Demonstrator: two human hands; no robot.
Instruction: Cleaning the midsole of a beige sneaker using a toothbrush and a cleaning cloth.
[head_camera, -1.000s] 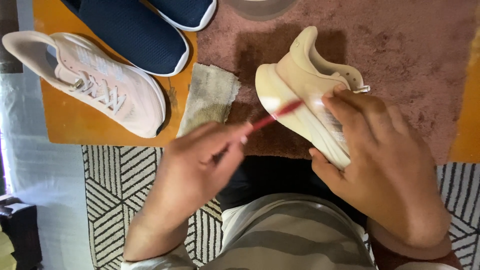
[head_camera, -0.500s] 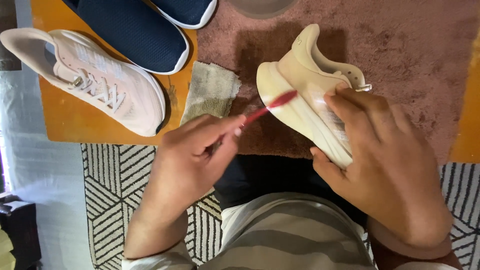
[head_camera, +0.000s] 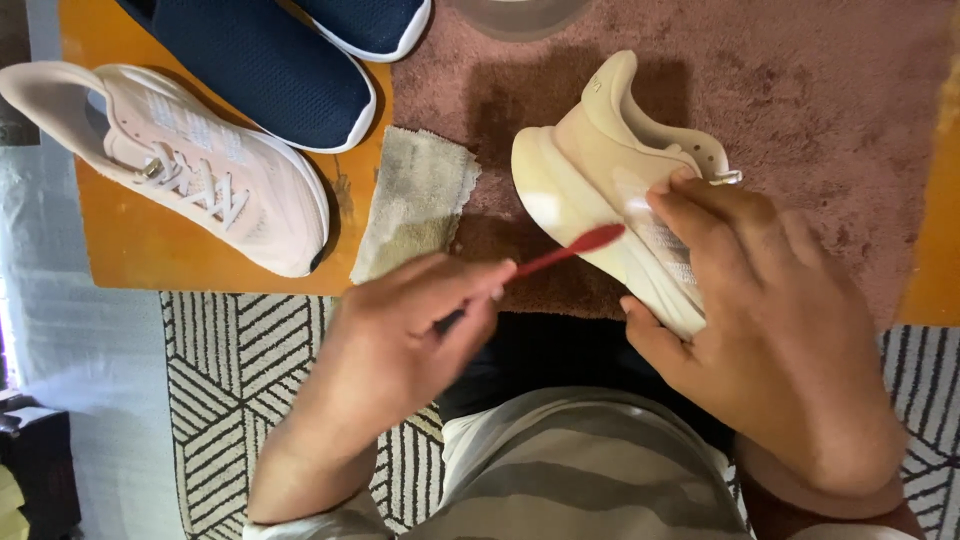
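My right hand grips a cream sneaker by its upper, tipped on its side with the pale sole turned to the left. A red toothbrush is pinched in my left hand, and its head rests against the side of the sole. The shoe lies over a pink mat that has a darker damp patch around it. A grey, soiled cloth sits just left of the shoe, at the mat's edge.
A matching pale sneaker lies on an orange board at the left. Two navy shoes sit at the top. A round container's rim shows at the top edge. A black-and-white patterned rug lies below.
The brush head slid up the sole's side, then back down toward my right hand's fingers. My left hand shifted slightly with it. The shoe and my right hand stayed put.
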